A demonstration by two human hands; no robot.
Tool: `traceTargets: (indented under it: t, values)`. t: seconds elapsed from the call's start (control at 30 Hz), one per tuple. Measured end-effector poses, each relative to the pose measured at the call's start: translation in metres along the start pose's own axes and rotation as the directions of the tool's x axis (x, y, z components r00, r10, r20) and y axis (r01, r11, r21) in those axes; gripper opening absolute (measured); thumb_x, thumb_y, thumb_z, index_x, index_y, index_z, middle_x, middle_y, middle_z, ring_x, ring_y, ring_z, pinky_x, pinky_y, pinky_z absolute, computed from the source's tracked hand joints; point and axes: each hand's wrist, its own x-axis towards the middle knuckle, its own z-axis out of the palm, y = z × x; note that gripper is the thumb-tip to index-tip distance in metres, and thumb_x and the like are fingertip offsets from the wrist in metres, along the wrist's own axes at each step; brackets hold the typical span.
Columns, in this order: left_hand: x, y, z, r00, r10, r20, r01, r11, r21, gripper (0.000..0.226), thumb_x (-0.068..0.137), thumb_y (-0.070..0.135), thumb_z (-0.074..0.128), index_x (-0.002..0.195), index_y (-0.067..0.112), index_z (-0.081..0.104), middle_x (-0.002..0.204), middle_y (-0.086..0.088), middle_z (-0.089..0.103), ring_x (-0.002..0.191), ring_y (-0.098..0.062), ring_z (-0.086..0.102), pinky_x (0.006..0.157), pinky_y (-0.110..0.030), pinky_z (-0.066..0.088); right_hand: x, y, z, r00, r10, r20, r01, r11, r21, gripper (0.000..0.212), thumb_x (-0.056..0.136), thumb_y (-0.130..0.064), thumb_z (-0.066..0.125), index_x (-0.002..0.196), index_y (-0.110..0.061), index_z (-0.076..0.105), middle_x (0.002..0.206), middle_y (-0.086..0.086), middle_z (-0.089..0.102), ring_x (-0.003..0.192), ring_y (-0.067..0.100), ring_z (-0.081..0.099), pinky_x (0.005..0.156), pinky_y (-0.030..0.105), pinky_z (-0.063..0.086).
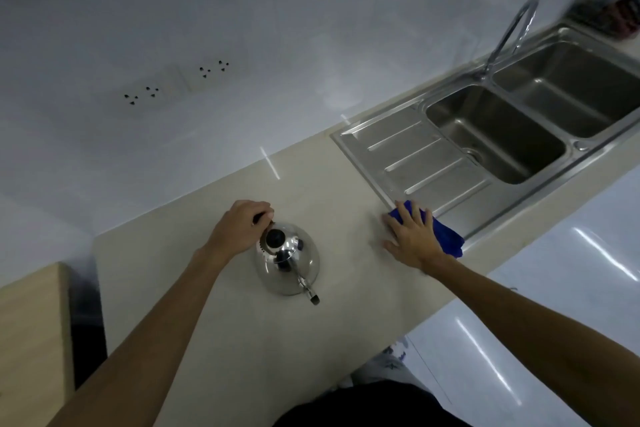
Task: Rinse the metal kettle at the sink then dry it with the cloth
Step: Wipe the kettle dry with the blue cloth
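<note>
A shiny metal kettle [289, 262] with a black lid knob stands on the beige counter [214, 315], its spout pointing toward me. My left hand [239, 227] is closed around the kettle's dark handle at its far side. My right hand [414, 239] lies flat, fingers spread, on a blue cloth [448, 239] that rests at the counter's edge beside the draining board. The steel double sink [498, 135] lies to the right, with a curved faucet [512, 31] behind it.
The ribbed draining board [415, 159] lies between the cloth and the nearer basin. Wall sockets [176, 81] sit on the white backsplash. A wooden surface [31, 333] stands at the lower left. Dark and red items [620, 19] rest behind the far basin.
</note>
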Motion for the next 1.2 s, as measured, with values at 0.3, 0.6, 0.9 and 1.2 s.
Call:
traceTargets:
  t: [0.3, 0.6, 0.9, 1.2]
  values:
    - [-0.006, 0.002, -0.001, 0.999, 0.045, -0.003, -0.045, 0.998, -0.044, 0.057, 0.094, 0.050, 0.032, 0.096, 0.007, 0.069, 0.089, -0.006, 0.070, 0.087, -0.024, 0.060, 0.088, -0.048, 0.051, -0.043, -0.125, 0.021, 0.884, -0.457, -0.104, 0.460, 0.807, 0.370, 0.070, 0.079, -0.077, 0.056, 0.134, -0.034, 0.059, 0.129, -0.001, 0.055, 0.114, 0.017, 0.048, 0.097, 0.034, 0.040]
    - [-0.013, -0.010, 0.006, 0.997, 0.025, -0.075, -0.028, 0.999, -0.034, 0.048, 0.095, 0.047, 0.034, 0.097, 0.017, 0.071, 0.091, 0.003, 0.071, 0.087, -0.019, 0.062, 0.086, -0.047, 0.053, -0.044, -0.164, 0.037, 0.899, -0.281, -0.336, 0.419, 0.777, 0.470, 0.030, 0.087, -0.051, 0.065, 0.098, -0.026, 0.077, 0.097, -0.006, 0.067, 0.086, 0.013, 0.058, 0.077, 0.032, 0.049]
    - [-0.067, -0.052, 0.015, 0.980, -0.141, -0.141, 0.141, 0.990, -0.007, 0.027, 0.099, 0.036, 0.050, 0.100, 0.025, 0.074, 0.097, 0.005, 0.072, 0.096, -0.022, 0.061, 0.089, -0.041, 0.051, -0.015, -0.139, 0.018, 0.969, -0.105, -0.222, 0.234, 0.668, 0.707, 0.013, 0.087, -0.034, 0.072, 0.096, -0.026, 0.077, 0.096, -0.007, 0.069, 0.081, 0.005, 0.066, 0.077, 0.017, 0.052]
    - [-0.162, -0.018, 0.040, 0.901, -0.430, -0.060, 0.349, 0.800, -0.487, 0.023, 0.098, 0.034, 0.062, 0.087, 0.013, 0.061, 0.069, -0.001, 0.067, 0.044, -0.001, 0.053, 0.044, -0.021, 0.044, 0.026, -0.166, 0.010, 0.996, -0.082, -0.039, 0.077, 0.533, 0.843, 0.012, 0.098, -0.020, 0.061, 0.105, -0.012, 0.067, 0.093, -0.001, 0.073, 0.079, -0.002, 0.070, 0.078, 0.018, 0.056]
